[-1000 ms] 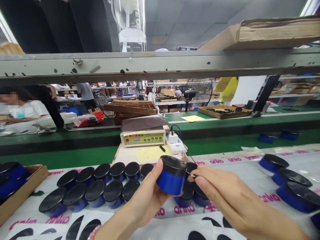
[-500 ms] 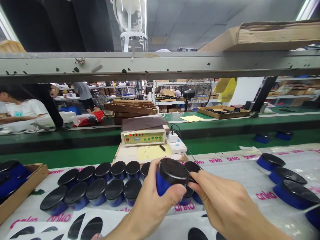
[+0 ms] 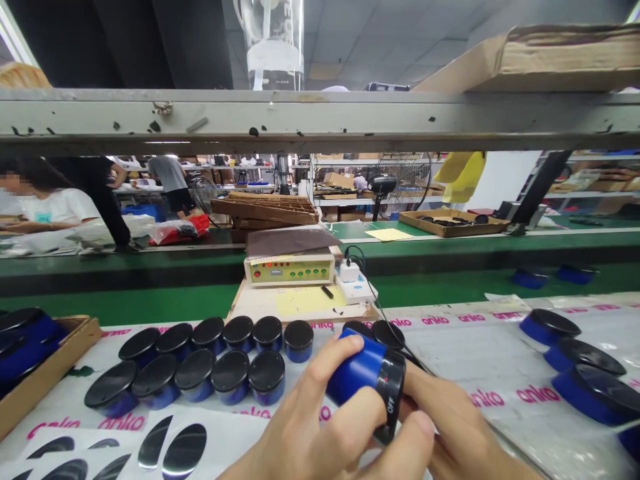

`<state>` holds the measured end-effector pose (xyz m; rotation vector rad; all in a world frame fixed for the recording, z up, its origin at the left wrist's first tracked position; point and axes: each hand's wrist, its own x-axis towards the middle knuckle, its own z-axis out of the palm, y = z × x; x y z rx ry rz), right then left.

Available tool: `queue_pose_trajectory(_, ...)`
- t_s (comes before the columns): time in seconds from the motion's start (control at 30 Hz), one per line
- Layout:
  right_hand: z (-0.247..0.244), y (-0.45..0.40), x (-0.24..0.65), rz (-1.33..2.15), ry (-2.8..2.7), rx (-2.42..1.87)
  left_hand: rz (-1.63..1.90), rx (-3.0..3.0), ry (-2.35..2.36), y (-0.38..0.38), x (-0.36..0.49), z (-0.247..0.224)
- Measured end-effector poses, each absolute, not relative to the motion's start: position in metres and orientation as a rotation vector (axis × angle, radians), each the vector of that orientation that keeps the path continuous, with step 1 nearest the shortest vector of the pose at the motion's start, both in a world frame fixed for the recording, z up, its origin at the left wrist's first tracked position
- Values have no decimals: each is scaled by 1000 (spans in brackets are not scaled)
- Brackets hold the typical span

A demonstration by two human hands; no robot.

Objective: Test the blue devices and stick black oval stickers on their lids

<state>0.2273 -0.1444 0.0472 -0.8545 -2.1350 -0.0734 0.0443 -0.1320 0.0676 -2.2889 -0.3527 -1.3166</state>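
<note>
My left hand (image 3: pixel 310 427) wraps a blue cylindrical canister (image 3: pixel 357 370), which lies tipped on its side above the sheet. Its black end (image 3: pixel 393 393) faces right and carries a small white "OFF" marking. My right hand (image 3: pixel 450 427) presses its fingers against that black end, partly hiding it. A thin black cable (image 3: pixel 387 333) runs from the white socket unit (image 3: pixel 350 283) down toward my right hand; its end is hidden. Several black-lidded blue canisters (image 3: pixel 299 340) stand upright just beyond my left hand.
A printed white "anko" sheet (image 3: pixel 480 397) covers the bench, with more canisters lying at right. A wooden tray (image 3: pixel 50 363) sits at left. Behind stands a green-lit tester box (image 3: pixel 289 270) on a board. A seated person (image 3: pixel 50 207) works beyond the green conveyor.
The canister has rotated from black-end-up onto its side, its black end now facing right. My right hand has moved from beside the lid to that end, and both hands sit lower.
</note>
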Motion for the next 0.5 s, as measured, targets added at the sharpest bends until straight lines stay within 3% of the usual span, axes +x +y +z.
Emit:
queue_pose_trajectory(0.33, 42, -148, 234, -171, -2181, -853, -1270, -2561, -534, -128, 33, 62)
queue_pose_trajectory(0.5, 40, -153, 233, -352, -2406, -862, -826, -3094, -893, -121, 32, 32)
